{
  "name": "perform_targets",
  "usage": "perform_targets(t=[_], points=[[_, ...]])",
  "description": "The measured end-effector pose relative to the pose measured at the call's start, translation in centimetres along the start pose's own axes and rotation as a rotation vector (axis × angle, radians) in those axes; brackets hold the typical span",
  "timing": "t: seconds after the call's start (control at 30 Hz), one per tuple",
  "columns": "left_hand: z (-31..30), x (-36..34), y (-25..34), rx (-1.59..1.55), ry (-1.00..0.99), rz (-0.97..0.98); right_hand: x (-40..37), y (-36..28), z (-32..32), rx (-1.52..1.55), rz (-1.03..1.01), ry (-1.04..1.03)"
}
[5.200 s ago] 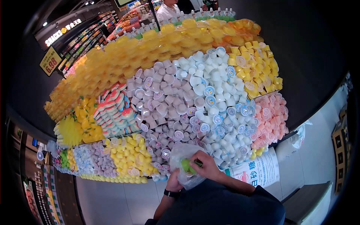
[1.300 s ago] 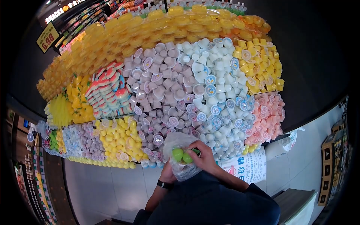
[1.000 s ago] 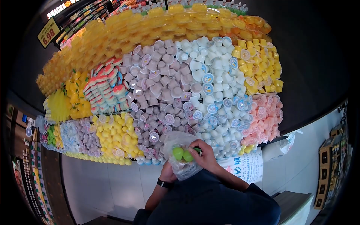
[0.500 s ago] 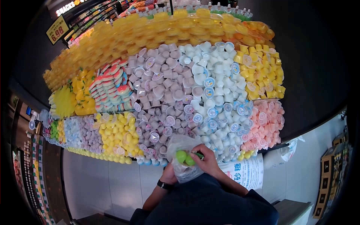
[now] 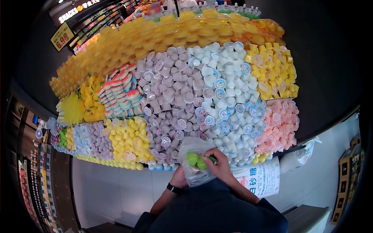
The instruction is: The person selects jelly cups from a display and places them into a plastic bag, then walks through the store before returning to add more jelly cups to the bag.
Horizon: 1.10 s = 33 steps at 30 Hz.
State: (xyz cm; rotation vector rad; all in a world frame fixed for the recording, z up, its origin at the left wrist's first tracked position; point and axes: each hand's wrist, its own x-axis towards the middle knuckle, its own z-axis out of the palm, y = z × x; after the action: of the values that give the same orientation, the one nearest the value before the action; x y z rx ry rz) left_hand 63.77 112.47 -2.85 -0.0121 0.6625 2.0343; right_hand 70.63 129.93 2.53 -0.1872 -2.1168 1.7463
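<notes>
My left hand (image 5: 178,178), with a dark watch on its wrist, is closed on the side of a clear plastic bag (image 5: 194,174) in front of my body. Round green items (image 5: 192,159) show at the mouth of the bag. My right hand (image 5: 219,163) is closed on a green item at the bag's right side, its thumb and fingers pinched together. Just beyond the bag lie heaped purple cups (image 5: 171,93) and white cups (image 5: 229,89).
Yellow cups (image 5: 268,58) and pink cups (image 5: 278,122) fill the display's right side. Yellow packs (image 5: 182,31) are stacked along the back. A printed white sack (image 5: 264,178) lies on the floor at right. A price sign (image 5: 61,37) stands at upper left.
The display, the bag and both hands appear slightly further right in the view. Part of a person now shows beyond the back of the display. Both hands keep their hold.
</notes>
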Motion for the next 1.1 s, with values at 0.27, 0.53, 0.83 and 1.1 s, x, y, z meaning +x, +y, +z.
perform_targets(t=[0.27,0.53,0.83,1.1], points=[[2.8,0.3,1.3,0.432,-0.001,0.078,0.2,0.9,-0.2,0.009,0.002,0.038],[2.2,0.2,1.4,0.460,0.007,0.138,1.7,0.5,-0.1,-0.016,-0.014,0.022],[2.7,1.4,2.3,0.571,0.015,0.113,2.5,0.6,-0.3,-0.028,-0.019,0.005],[1.4,1.8,1.7,0.196,0.028,0.059,2.4,1.3,-0.4,0.052,0.025,-0.014]])
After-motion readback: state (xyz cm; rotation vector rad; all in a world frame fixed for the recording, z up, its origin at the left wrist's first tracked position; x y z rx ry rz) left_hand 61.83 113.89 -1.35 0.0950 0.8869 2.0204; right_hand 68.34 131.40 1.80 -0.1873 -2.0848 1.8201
